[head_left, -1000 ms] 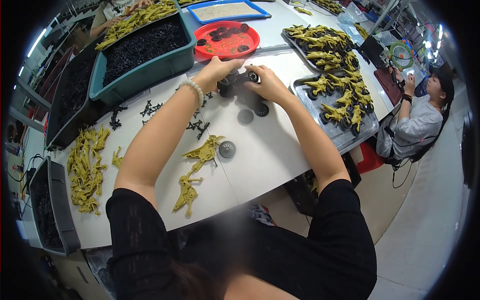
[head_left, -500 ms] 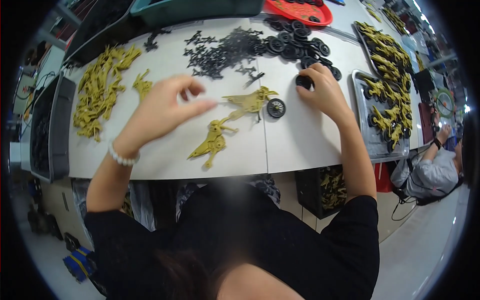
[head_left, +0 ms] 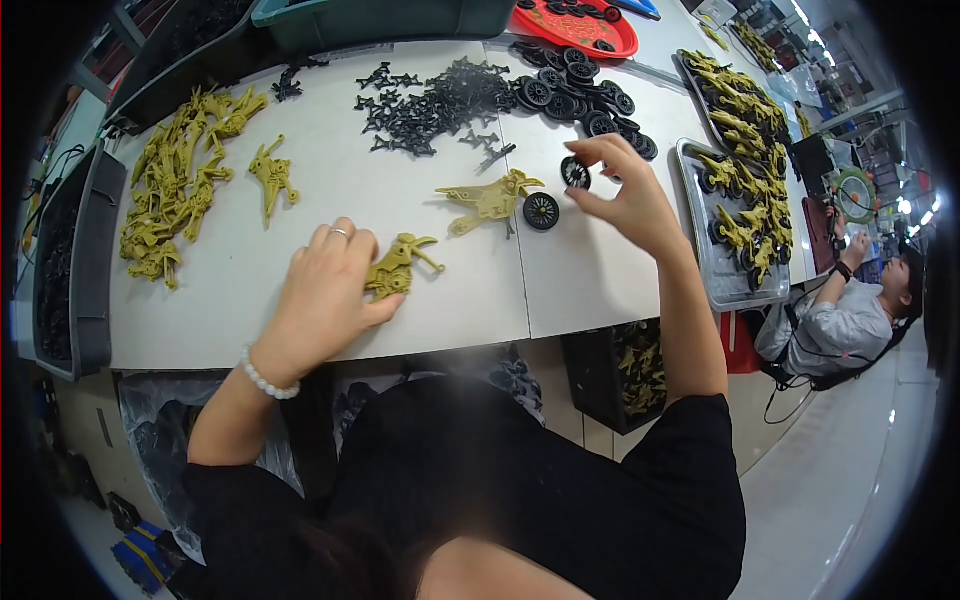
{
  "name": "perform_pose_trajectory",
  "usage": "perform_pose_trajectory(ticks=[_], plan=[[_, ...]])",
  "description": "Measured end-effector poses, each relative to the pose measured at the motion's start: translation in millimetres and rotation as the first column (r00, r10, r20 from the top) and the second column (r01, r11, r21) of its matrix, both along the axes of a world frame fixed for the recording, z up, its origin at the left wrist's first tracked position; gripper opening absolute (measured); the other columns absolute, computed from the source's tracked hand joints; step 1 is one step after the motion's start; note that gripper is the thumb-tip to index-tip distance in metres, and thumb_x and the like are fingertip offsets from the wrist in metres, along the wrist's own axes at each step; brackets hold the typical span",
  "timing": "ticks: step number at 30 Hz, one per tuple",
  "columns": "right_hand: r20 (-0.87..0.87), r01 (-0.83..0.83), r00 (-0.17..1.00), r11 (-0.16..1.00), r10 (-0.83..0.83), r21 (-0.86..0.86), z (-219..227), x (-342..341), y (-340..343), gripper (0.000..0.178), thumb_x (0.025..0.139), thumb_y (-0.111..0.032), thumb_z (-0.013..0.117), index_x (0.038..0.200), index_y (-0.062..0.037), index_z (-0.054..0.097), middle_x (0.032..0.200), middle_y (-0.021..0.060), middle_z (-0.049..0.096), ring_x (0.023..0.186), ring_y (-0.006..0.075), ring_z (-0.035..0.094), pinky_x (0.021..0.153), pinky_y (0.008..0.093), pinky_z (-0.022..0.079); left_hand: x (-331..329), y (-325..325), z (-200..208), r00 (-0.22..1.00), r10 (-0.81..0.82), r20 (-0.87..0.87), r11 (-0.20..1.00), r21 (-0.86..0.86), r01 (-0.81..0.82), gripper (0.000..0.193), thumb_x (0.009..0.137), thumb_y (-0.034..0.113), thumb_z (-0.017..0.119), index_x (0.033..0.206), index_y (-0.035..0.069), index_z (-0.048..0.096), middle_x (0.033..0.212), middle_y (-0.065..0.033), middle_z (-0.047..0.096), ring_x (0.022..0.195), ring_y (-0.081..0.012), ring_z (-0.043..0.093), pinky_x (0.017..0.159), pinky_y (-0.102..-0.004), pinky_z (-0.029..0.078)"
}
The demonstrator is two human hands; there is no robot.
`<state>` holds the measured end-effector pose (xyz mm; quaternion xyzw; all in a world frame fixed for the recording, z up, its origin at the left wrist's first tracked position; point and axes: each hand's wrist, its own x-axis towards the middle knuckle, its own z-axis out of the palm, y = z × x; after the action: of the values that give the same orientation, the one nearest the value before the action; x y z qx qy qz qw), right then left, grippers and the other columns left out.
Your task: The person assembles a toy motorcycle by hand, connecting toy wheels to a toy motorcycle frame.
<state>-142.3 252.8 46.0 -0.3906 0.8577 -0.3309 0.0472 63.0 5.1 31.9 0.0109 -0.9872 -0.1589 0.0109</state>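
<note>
Near the table's front edge, my left hand (head_left: 325,290) closes its fingers and thumb on a yellow plastic toy motorcycle body (head_left: 397,262), hiding part of it. My right hand (head_left: 630,195), raised slightly over the table, pinches a black spoked toy wheel (head_left: 576,173) between thumb and fingers. Between the hands lies a paler yellow motorcycle body (head_left: 490,200), with another black wheel (head_left: 541,211) at its right end. A single yellow body (head_left: 271,178) lies farther left.
Yellow bodies are heaped (head_left: 185,185) at left; small black parts (head_left: 430,105) and black wheels (head_left: 575,90) lie at the back. A red tray (head_left: 625,38) holds more wheels. Metal trays (head_left: 697,215) of assembled pieces stand right; dark bins (head_left: 93,330) flank the left. A person (head_left: 840,325) sits at far right.
My left hand has moved down and toward me onto the nearer yellow body. My right hand has lifted the black wheel from beside the pile and brought it slightly left.
</note>
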Motion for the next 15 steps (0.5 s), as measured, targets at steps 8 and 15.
perform_pose_trajectory(ticks=[8,15], plan=[[-0.051,-0.414,0.91,0.908,0.411,-0.071,1.9,40.6,-49.6,0.042,0.064,-0.003,0.069,0.105,-0.0047,0.059,0.098,0.0099,0.055,0.096,0.0247,0.053,0.084,0.0333,0.044,-58.5,-22.7,11.9,0.982,-0.006,-0.191,0.976,0.212,0.047,0.04,0.074,0.025,0.064,0.103,-0.002,0.056,0.098,-0.0146,0.056,0.094,-0.0288,0.053,0.081,-0.0365,0.043],[-0.156,-0.538,0.822,0.837,0.548,0.103,-10.3,38.0,-73.7,0.041,0.065,-0.01,0.069,0.105,-0.0051,0.06,0.099,0.0084,0.057,0.095,0.0257,0.05,0.084,0.0347,0.043,-85.6,-27.6,-8.9,0.966,0.135,-0.22,0.829,0.559,0.011,0.018,0.081,0.014,0.058,0.09,-0.002,0.062,0.08,-0.0071,0.063,0.072,-0.0135,0.057,0.062,-0.026,0.046]])
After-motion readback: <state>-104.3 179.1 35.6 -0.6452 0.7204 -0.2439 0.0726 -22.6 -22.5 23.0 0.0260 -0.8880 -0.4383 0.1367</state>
